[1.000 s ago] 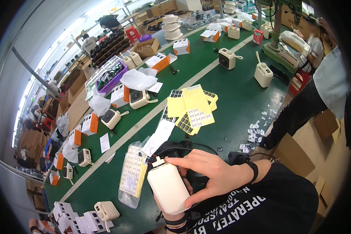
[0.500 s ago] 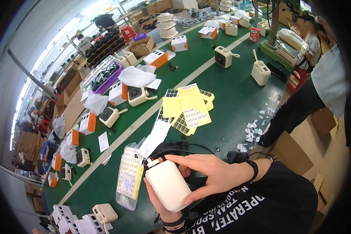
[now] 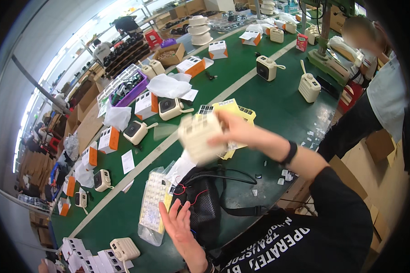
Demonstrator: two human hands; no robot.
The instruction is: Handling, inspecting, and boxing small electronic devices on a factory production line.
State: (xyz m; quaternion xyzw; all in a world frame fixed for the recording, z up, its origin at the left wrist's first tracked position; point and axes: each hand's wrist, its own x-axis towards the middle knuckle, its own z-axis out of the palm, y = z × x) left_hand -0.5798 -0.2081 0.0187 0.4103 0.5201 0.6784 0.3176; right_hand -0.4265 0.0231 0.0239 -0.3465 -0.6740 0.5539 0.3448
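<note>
Head: device (image 3: 198, 139) in right hand (image 3: 236, 128)

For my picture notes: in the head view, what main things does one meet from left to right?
Purple bin, plastic-bagged sheets, open left hand, black mesh bag, right hand, red carton, green machine base.

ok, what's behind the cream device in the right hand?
Yellow sheets and white paper show past the blurred cream device and right hand; whatever lies directly behind them is covered.
</note>
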